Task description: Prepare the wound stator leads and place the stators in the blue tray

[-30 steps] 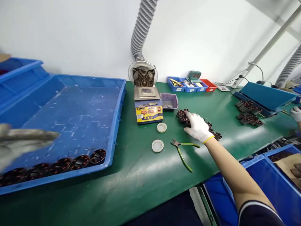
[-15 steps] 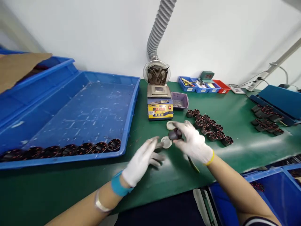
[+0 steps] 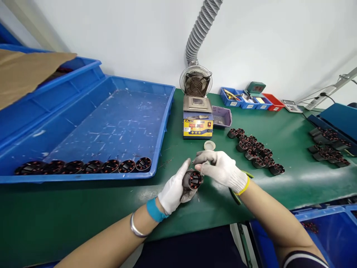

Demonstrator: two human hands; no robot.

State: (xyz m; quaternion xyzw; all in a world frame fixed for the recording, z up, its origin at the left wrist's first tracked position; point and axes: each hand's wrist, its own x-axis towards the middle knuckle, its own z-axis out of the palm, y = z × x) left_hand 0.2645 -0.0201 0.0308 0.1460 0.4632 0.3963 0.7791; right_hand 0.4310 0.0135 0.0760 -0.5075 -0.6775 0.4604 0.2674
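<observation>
My left hand (image 3: 172, 190), in a white glove, is wrapped round a dark cylindrical motor stator (image 3: 192, 180) with copper windings, its open end turned up and toward the right. Just beyond the stator, my right hand (image 3: 223, 169), gloved too, has thumb and fingertips pinched together; what they hold, if anything, is too small to make out. A small round white dish (image 3: 209, 145) lies past the right fingers. Partly under the right wrist is a tool with green handles (image 3: 234, 196); its head is hidden.
A solder pot (image 3: 198, 124) with a lit display stands ahead, a purple bin (image 3: 222, 116) beside it. More stators (image 3: 259, 161) stand in rows at right. The large blue tray (image 3: 167, 123) at left carries a row of stators along its near side. Small bins (image 3: 231, 97) line the wall.
The stator has passed from my right hand to my left and come nearer to me. My right fingers have closed to a pinch. The camera view has shifted slightly left.
</observation>
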